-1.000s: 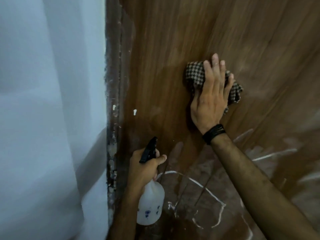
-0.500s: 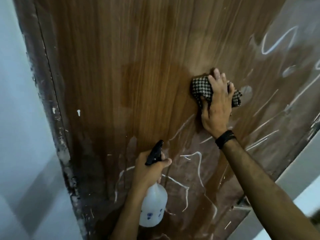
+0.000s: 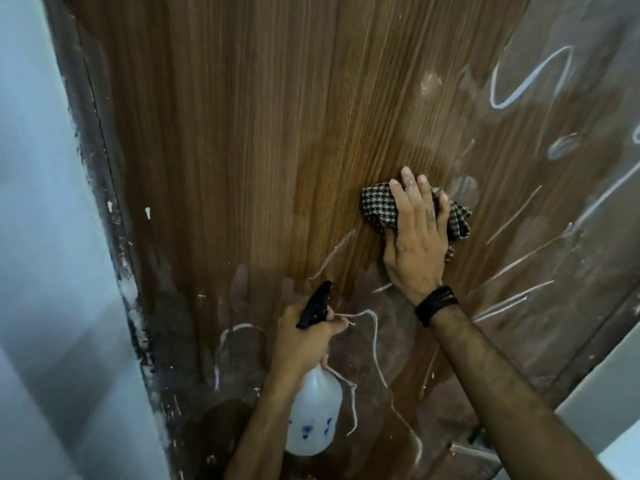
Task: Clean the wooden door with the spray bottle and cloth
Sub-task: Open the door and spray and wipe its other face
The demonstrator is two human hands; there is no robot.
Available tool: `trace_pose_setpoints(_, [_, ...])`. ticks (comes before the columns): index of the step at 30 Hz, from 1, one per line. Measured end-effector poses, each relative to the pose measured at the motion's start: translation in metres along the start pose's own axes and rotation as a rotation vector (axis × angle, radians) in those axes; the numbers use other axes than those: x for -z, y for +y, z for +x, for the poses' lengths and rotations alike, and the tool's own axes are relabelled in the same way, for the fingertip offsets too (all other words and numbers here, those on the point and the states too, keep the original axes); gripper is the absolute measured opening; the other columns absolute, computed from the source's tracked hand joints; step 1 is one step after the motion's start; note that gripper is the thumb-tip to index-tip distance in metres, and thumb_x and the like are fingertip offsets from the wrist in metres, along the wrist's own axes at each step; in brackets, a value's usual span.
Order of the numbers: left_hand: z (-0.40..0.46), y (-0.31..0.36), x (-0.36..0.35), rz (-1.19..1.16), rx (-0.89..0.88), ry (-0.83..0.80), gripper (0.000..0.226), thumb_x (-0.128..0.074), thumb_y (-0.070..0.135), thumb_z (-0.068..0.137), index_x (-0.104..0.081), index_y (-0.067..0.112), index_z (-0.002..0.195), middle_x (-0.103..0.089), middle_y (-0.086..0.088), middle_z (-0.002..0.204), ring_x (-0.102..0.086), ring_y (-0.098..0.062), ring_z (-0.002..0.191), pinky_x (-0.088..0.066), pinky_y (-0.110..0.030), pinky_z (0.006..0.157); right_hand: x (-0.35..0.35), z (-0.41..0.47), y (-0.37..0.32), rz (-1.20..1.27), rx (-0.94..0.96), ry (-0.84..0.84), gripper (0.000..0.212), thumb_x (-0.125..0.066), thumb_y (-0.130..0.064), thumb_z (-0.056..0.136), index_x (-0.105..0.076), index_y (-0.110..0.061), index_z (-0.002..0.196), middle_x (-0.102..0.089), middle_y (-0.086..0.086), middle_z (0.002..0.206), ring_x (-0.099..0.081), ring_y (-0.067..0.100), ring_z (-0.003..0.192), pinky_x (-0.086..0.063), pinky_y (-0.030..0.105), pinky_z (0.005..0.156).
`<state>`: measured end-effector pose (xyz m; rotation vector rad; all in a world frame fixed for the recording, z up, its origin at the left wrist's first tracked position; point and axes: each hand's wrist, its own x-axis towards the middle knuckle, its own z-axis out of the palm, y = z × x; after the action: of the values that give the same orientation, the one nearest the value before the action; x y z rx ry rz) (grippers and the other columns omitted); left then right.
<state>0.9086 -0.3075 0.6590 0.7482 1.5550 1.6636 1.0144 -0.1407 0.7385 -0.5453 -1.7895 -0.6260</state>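
Door point(image 3: 259, 140) fills the view, its brown grain bare and darker across the upper middle, with white scrawls and chalky smears over the lower part and the right side. Cloth point(image 3: 379, 206), checked and bunched, lies flat against the wood at centre right. Right hand point(image 3: 417, 237) presses it there with fingers extended over it, nothing curled round it; a black band point(image 3: 436, 304) sits at that wrist. Bottle point(image 3: 313, 420), white with a black trigger head, hangs low at centre, just off the door face and not aimed at the marks. Left hand point(image 3: 304, 337) grips its neck, fingers wrapped; whether a finger rests on the trigger cannot be told. Frame point(image 3: 114, 237) at left is scuffed and flecked white, beside a pale wall point(image 3: 41, 237). Judgement: the wiping step is in hand, roughly midway. The next move likely calls for firm strokes toward the right and downward marks, with fresh spray where residue resists.
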Motion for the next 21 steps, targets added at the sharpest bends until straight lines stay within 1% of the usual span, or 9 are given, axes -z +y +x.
trace_pose_setpoints(2, [-0.003, -0.003, -0.003, -0.015, 0.007, 0.047, 0.024, -0.079, 0.008, 0.083, -0.058, 0.014, 0.074, -0.052, -0.003, 0.054, -0.044, -0.014, 0.038, -0.039, -0.027, 0.044, -0.005, -0.003, -0.004, 0.002, -0.032, 0.032, 0.068, -0.061, 0.0, 0.089, -0.036, -0.011, 0.151, -0.033, 0.01, 0.161, -0.024, 0.025, 0.151, -0.008, 0.048, 0.125])
trace_pose_setpoints(4, [-0.004, -0.005, -0.004, -0.043, 0.017, 0.098, 0.022, -0.081, 0.009, 0.082, -0.06, 0.013, 0.077, -0.054, -0.003, 0.057, -0.045, -0.012, 0.039, -0.04, -0.026, 0.043, -0.01, -0.009, -0.009, 0.002, -0.057, 0.052, 0.067, -0.062, -0.001, 0.09, -0.035, -0.011, 0.151, -0.034, 0.01, 0.16, -0.024, 0.025, 0.151, -0.007, 0.047, 0.125])
trace_pose_setpoints(5, [-0.003, -0.005, -0.004, -0.048, 0.017, 0.105, 0.022, -0.081, 0.009, 0.082, -0.06, 0.012, 0.078, -0.053, -0.002, 0.055, -0.045, -0.012, 0.039, -0.039, -0.025, 0.042, -0.012, -0.013, -0.012, -0.004, -0.062, 0.06, 0.066, -0.062, -0.001, 0.091, -0.035, -0.011, 0.151, -0.035, 0.01, 0.16, -0.024, 0.024, 0.151, -0.007, 0.047, 0.125])
trace_pose_setpoints(7, [-0.002, -0.006, -0.003, -0.021, 0.011, 0.092, 0.022, -0.08, 0.009, 0.082, -0.059, 0.012, 0.076, -0.051, 0.002, 0.05, -0.045, -0.012, 0.038, -0.039, -0.023, 0.04, -0.017, -0.026, -0.017, -0.025, -0.05, 0.053, 0.064, -0.061, -0.002, 0.094, -0.034, -0.011, 0.151, -0.035, 0.01, 0.16, -0.024, 0.025, 0.151, -0.008, 0.048, 0.125])
trace_pose_setpoints(9, [-0.001, -0.006, -0.001, 0.016, 0.009, 0.076, 0.024, -0.08, 0.009, 0.083, -0.058, 0.013, 0.074, -0.049, 0.004, 0.049, -0.044, -0.012, 0.039, -0.039, -0.024, 0.041, -0.023, -0.046, -0.024, -0.045, -0.014, 0.013, 0.062, -0.057, -0.003, 0.095, -0.033, -0.011, 0.152, -0.034, 0.011, 0.16, -0.026, 0.026, 0.15, -0.008, 0.048, 0.125])
trace_pose_setpoints(12, [0.0, -0.006, 0.005, 0.036, 0.004, 0.074, 0.021, -0.08, 0.011, 0.082, -0.06, 0.013, 0.079, -0.052, 0.001, 0.055, -0.046, -0.01, 0.041, -0.041, -0.023, 0.043, -0.032, -0.071, -0.034, -0.065, 0.04, -0.042, 0.054, -0.046, -0.011, 0.102, -0.031, -0.012, 0.153, -0.035, 0.01, 0.16, -0.024, 0.024, 0.151, -0.011, 0.048, 0.125])
trace_pose_setpoints(13, [0.001, -0.005, 0.009, 0.043, -0.005, 0.069, 0.02, -0.081, 0.012, 0.082, -0.061, 0.013, 0.081, -0.053, 0.0, 0.057, -0.046, -0.01, 0.041, -0.042, -0.024, 0.043, -0.033, -0.071, -0.035, -0.069, 0.038, -0.043, 0.053, -0.046, -0.012, 0.102, -0.03, -0.013, 0.153, -0.034, 0.01, 0.16, -0.023, 0.023, 0.152, -0.012, 0.048, 0.124])
trace_pose_setpoints(16, [0.005, -0.002, 0.021, 0.042, -0.025, 0.042, 0.017, -0.079, 0.012, 0.084, -0.063, 0.013, 0.081, -0.054, -0.002, 0.056, -0.045, -0.01, 0.039, -0.041, -0.024, 0.044, -0.034, -0.048, -0.038, -0.077, 0.018, -0.024, 0.062, -0.06, -0.011, 0.097, -0.031, -0.011, 0.153, -0.03, 0.01, 0.161, -0.022, 0.024, 0.152, -0.01, 0.049, 0.125])
trace_pose_setpoints(21, [0.009, -0.003, 0.034, 0.02, -0.022, 0.058, 0.016, -0.08, 0.012, 0.084, -0.064, 0.013, 0.083, -0.056, -0.002, 0.061, -0.046, -0.009, 0.041, -0.04, -0.021, 0.041, -0.039, -0.01, -0.052, -0.077, -0.01, 0.031, 0.063, -0.057, -0.01, 0.097, -0.028, -0.01, 0.153, -0.023, 0.009, 0.162, -0.021, 0.026, 0.152, -0.005, 0.048, 0.125])
